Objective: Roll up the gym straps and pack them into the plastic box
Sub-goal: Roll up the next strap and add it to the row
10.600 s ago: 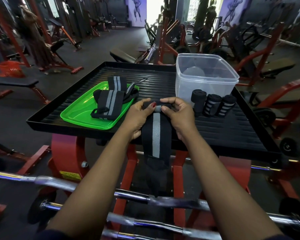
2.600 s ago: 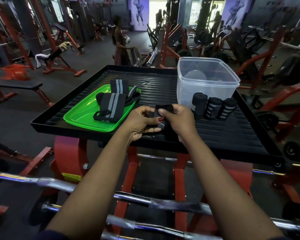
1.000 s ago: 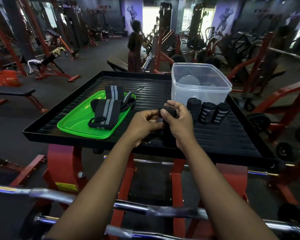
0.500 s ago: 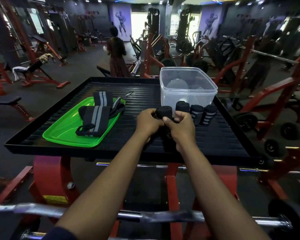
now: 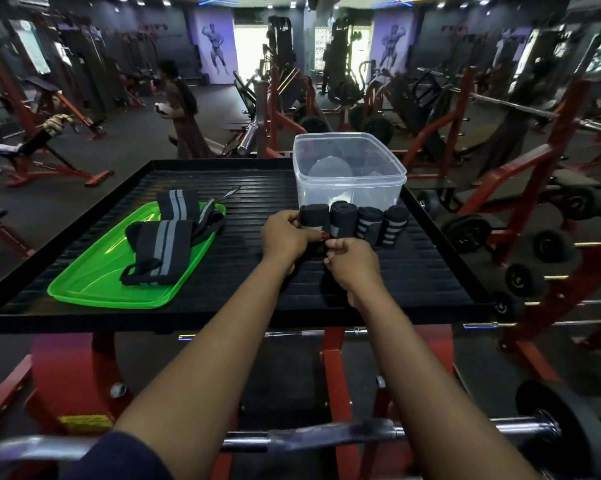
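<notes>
plastic box (image 5: 349, 197): clear, open | rolled straps (image 5: 368, 223): four upright (row before it)

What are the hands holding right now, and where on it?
The left hand grips a rolled strap at its lower end; the right hand pinches there too.

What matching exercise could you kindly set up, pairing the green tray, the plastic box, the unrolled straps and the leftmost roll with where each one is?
Things:
1. green tray
2. plastic box
3. unrolled straps
4. leftmost roll

Places:
A. gripped by the left hand
B. lying on the tray
C. standing just behind the other rolls
D. on the left part of the black table

Pairs: 1-D, 2-C, 3-B, 4-A.
</notes>
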`<action>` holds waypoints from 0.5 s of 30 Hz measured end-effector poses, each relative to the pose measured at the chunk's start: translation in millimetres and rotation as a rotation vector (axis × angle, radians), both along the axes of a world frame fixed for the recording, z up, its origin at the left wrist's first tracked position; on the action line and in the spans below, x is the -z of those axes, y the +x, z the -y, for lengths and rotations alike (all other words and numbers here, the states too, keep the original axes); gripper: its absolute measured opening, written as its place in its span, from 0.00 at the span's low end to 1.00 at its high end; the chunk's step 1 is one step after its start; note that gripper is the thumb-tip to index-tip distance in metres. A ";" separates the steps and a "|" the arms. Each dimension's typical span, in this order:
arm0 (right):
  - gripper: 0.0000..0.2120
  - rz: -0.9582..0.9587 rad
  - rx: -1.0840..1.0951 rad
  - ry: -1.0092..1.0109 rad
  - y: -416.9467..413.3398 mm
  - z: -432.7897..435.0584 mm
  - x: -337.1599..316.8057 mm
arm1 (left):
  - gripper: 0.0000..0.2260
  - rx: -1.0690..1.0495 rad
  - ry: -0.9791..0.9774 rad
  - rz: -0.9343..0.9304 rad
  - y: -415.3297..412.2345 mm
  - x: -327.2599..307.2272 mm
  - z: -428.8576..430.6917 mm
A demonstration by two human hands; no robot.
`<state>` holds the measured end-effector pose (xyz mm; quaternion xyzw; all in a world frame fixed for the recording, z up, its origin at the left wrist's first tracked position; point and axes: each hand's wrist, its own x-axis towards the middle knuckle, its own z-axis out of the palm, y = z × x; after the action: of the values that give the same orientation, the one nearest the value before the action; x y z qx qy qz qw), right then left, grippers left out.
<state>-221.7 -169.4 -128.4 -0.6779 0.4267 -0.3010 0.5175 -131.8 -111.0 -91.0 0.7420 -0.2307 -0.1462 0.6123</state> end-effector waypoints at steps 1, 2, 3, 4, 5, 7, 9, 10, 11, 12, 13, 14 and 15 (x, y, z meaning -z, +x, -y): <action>0.15 -0.003 0.007 0.000 -0.2 -0.3 -0.6 | 0.17 -0.002 -0.009 0.007 -0.9 1.4 -0.4; 0.16 -0.003 0.011 0.001 -0.5 -0.4 -1.1 | 0.16 -0.006 -0.019 0.021 -2.1 2.6 -0.7; 0.16 -0.004 0.012 0.004 -0.7 -0.5 -1.0 | 0.16 -0.013 -0.026 0.039 -3.0 4.5 -0.8; 0.15 -0.005 0.013 0.007 -1.1 -0.6 -1.2 | 0.16 -0.020 -0.029 0.059 -2.7 6.7 -0.2; 0.15 -0.005 0.014 0.014 -1.4 -0.2 -1.3 | 0.16 -0.025 -0.026 0.077 -3.1 7.6 0.3; 0.14 0.002 0.014 0.040 -2.0 0.1 -1.5 | 0.16 -0.035 -0.016 0.127 -4.4 7.8 0.0; 0.13 0.019 0.022 0.066 -2.6 -0.9 -2.6 | 0.17 -0.050 -0.001 0.219 -3.8 8.1 -1.1; 0.13 0.025 0.027 0.070 -2.9 -1.4 -3.0 | 0.17 -0.056 0.009 0.250 -2.6 8.8 -1.4; 0.13 0.028 0.028 0.069 -2.9 -1.6 -3.8 | 0.17 -0.057 0.018 0.247 -1.3 9.9 -1.1; 0.13 0.024 0.026 0.066 -3.3 -1.8 -4.1 | 0.16 -0.053 0.025 0.223 -0.7 10.4 -1.0; 0.14 0.018 0.024 0.061 -3.5 -2.1 -4.5 | 0.16 -0.050 0.033 0.196 0.9 11.5 -0.4; 0.15 0.010 0.022 0.054 -3.4 -2.1 -4.7 | 0.16 -0.043 0.050 0.191 2.5 12.0 0.3; 0.16 0.002 0.020 0.047 -3.4 -2.0 -4.4 | 0.17 -0.035 0.072 0.207 3.9 13.3 1.0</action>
<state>-225.1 -167.5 -124.0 -0.6611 0.4398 -0.2968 0.5305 -127.9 -111.9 -104.3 0.7785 -0.2745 -0.0662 0.5605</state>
